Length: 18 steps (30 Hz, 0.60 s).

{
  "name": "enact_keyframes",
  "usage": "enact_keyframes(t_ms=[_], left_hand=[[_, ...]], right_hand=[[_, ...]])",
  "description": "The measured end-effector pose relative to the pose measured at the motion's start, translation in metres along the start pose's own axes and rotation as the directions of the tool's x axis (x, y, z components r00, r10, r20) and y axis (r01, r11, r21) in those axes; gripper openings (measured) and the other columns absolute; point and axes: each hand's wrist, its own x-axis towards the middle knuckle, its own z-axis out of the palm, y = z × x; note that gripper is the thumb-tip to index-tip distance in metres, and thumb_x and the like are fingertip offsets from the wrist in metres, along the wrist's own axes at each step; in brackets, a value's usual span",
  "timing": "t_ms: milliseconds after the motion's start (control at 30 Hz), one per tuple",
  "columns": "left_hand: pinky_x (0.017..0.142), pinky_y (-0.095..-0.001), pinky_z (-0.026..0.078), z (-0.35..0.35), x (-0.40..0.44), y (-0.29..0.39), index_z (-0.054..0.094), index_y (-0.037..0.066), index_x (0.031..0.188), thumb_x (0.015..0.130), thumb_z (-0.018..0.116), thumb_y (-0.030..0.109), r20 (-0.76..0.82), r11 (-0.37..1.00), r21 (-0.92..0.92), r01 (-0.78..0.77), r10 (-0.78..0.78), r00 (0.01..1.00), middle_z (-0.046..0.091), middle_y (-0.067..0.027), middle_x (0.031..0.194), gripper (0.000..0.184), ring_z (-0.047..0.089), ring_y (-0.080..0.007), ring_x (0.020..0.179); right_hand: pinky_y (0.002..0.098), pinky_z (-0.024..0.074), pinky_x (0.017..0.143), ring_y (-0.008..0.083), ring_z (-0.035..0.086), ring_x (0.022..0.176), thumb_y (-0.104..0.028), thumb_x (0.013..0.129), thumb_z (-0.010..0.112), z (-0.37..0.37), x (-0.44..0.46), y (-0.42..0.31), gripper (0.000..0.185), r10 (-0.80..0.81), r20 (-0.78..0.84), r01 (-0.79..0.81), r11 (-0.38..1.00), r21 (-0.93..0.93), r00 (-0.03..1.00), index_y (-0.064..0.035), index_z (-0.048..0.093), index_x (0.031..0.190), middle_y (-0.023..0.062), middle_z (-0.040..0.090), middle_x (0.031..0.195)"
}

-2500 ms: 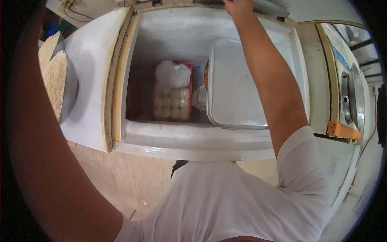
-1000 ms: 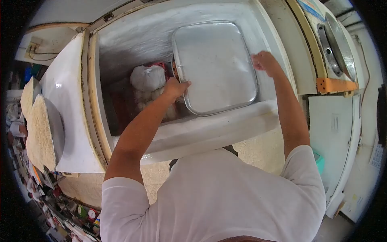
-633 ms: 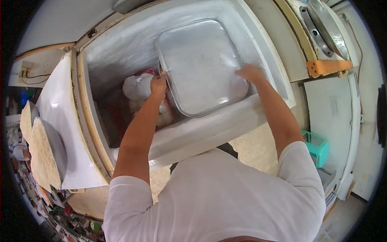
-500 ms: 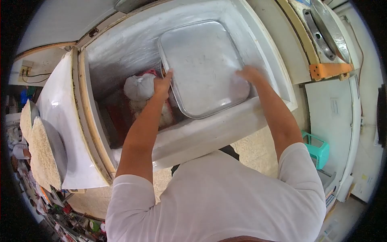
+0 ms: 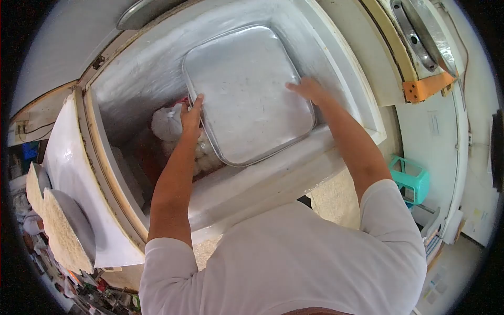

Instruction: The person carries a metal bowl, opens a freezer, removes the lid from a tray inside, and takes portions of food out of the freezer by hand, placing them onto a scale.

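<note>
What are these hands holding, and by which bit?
A rectangular silvery metal tray, by opposite edges: left hand on one side, right hand on the other.

A white T-shirt [image 5: 294,257] is serving as the upper garment; its short, loose sleeves [image 5: 387,205] are ending on the upper arms [image 5: 170,223]. Soft creases are marking the fabric.

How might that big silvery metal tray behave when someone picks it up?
The metal tray would probably stay stiff, since it looks flat and rimmed. Its smooth, shiny surface may be slippery. Being wide, it could tip if lifted from one side alone.
</note>
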Motion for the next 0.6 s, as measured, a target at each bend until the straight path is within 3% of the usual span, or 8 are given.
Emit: enact_keyframes(t_ms=[100, 167, 233, 300, 333, 367, 433, 600], left_hand=[[0.089, -0.0385, 0.044, -0.001, 0.017, -0.014, 0.029, -0.005, 0.136, 0.069, 0.077, 0.041, 0.035, 0.999, -0.039, -0.03, 0.031, 0.999, 0.047, -0.0196, 0.126, 0.095, 0.05, -0.0277, 0.111], [0.083, -0.0337, 0.046, -0.005, 0.005, -0.001, 0.032, -0.005, 0.135, 0.067, 0.077, 0.046, -0.029, 0.999, 0.032, 0.026, -0.025, 0.999, 0.053, -0.0176, 0.118, 0.096, 0.054, -0.0238, 0.104], [0.091, -0.0337, 0.041, 0.0, -0.007, 0.011, 0.036, -0.005, 0.133, 0.066, 0.075, 0.052, -0.115, 0.995, 0.099, 0.03, -0.018, 0.993, 0.051, -0.0201, 0.124, 0.096, 0.051, -0.0257, 0.11], [0.089, -0.0385, 0.043, -0.003, 0.028, -0.023, 0.047, -0.004, 0.125, 0.067, 0.072, 0.054, -0.241, 0.956, 0.268, -0.119, 0.186, 0.953, 0.056, -0.0206, 0.118, 0.086, 0.056, -0.031, 0.105], [0.087, -0.0386, 0.045, -0.002, 0.016, -0.014, 0.055, -0.003, 0.117, 0.067, 0.072, 0.054, -0.19, 0.977, 0.175, -0.121, 0.154, 0.97, 0.061, -0.0197, 0.109, 0.077, 0.059, -0.0303, 0.101], [0.087, -0.038, 0.044, -0.002, -0.002, 0.003, 0.059, -0.002, 0.112, 0.068, 0.072, 0.053, -0.207, 0.956, 0.269, -0.116, 0.175, 0.963, 0.062, -0.0204, 0.106, 0.072, 0.058, -0.0306, 0.101], [0.092, -0.0351, 0.043, -0.004, -0.002, 0.007, 0.041, -0.008, 0.129, 0.068, 0.073, 0.052, -0.17, 0.936, 0.322, -0.139, 0.201, 0.965, 0.05, -0.0255, 0.125, 0.092, 0.055, -0.0296, 0.109], [0.091, -0.0351, 0.043, -0.008, 0.008, 0.012, 0.044, -0.01, 0.125, 0.068, 0.07, 0.055, -0.155, 0.905, 0.405, -0.13, 0.208, 0.966, 0.054, -0.0264, 0.118, 0.091, 0.056, -0.0314, 0.107]], right_hand=[[0.0418, 0.0424, 0.09, 0.0349, 0.056, 0.106, -0.049, 0.078, 0.061, -0.001, 0.006, -0.004, 0.07, 0.086, -0.086, -0.053, 0.944, 0.326, 0.993, 0.0082, 0.052, 0.117, 0.0255, 0.057, 0.113], [0.0417, 0.0429, 0.088, 0.0327, 0.055, 0.105, -0.045, 0.079, 0.062, 0.002, 0.026, 0.01, 0.065, -0.016, 0.031, -0.002, 0.869, 0.494, 0.999, 0.0055, 0.053, 0.118, 0.0232, 0.057, 0.114], [0.0396, 0.0416, 0.09, 0.0303, 0.054, 0.105, -0.041, 0.081, 0.062, 0.011, 0.054, 0.025, 0.062, -0.113, 0.037, 0.087, 0.903, 0.42, 0.993, 0.004, 0.05, 0.122, 0.0207, 0.055, 0.116], [0.0358, 0.0382, 0.096, 0.0255, 0.05, 0.111, -0.033, 0.083, 0.062, 0.025, 0.091, 0.048, 0.058, -0.115, 0.043, 0.087, 0.904, 0.419, 0.992, 0.0021, 0.046, 0.126, 0.0175, 0.051, 0.122], [0.0359, 0.0389, 0.096, 0.0246, 0.049, 0.111, -0.034, 0.084, 0.062, 0.023, 0.085, 0.037, 0.061, 0.02, 0.147, -0.096, 0.838, 0.537, 0.989, 0.0033, 0.043, 0.128, 0.0172, 0.05, 0.123], [0.0359, 0.0389, 0.096, 0.0246, 0.049, 0.111, -0.034, 0.084, 0.062, 0.027, 0.083, 0.031, 0.061, -0.009, 0.166, -0.082, 0.843, 0.531, 0.986, 0.0033, 0.043, 0.128, 0.0172, 0.05, 0.123], [0.0358, 0.0412, 0.091, 0.0229, 0.05, 0.105, -0.036, 0.084, 0.062, 0.029, 0.074, 0.022, 0.06, -0.005, 0.086, -0.062, 0.659, 0.749, 0.996, 0.0022, 0.044, 0.127, 0.0145, 0.052, 0.119], [0.0365, 0.0407, 0.092, 0.0258, 0.049, 0.108, -0.036, 0.085, 0.062, 0.015, 0.082, 0.01, 0.062, -0.145, 0.167, -0.016, 0.708, 0.706, 0.975, 0.0052, 0.043, 0.126, 0.0174, 0.05, 0.121]])
